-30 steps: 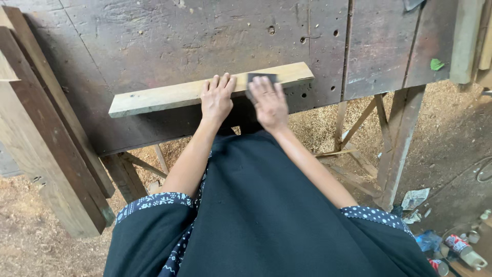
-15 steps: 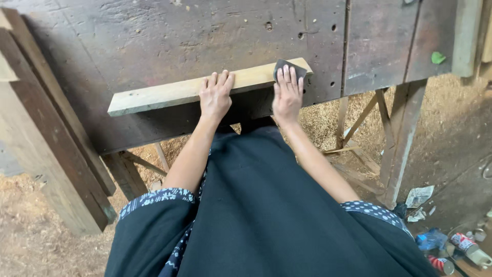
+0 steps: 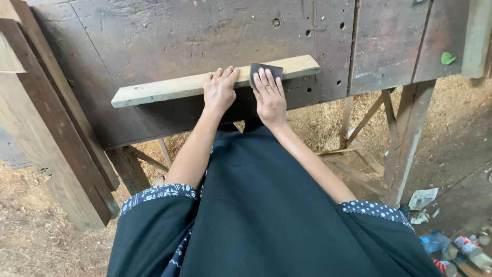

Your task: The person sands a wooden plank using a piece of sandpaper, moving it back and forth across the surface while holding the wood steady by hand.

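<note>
Long pale wooden plank (image 3: 169,88) lying across the dark worn wooden workbench (image 3: 154,36), left hand (image 3: 219,90) flat on the plank's middle, right hand (image 3: 270,95) just beside it, pressing a dark square sanding pad (image 3: 266,71) onto the plank, leaning wooden boards (image 3: 46,133) at left, littered plastic bottles (image 3: 469,249) on the floor at lower right.

Black garment, short sleeves edged in dark blue cloth (white dots and patterns), bare forearms, left hand (image 3: 219,91), right hand (image 3: 270,95)
</note>
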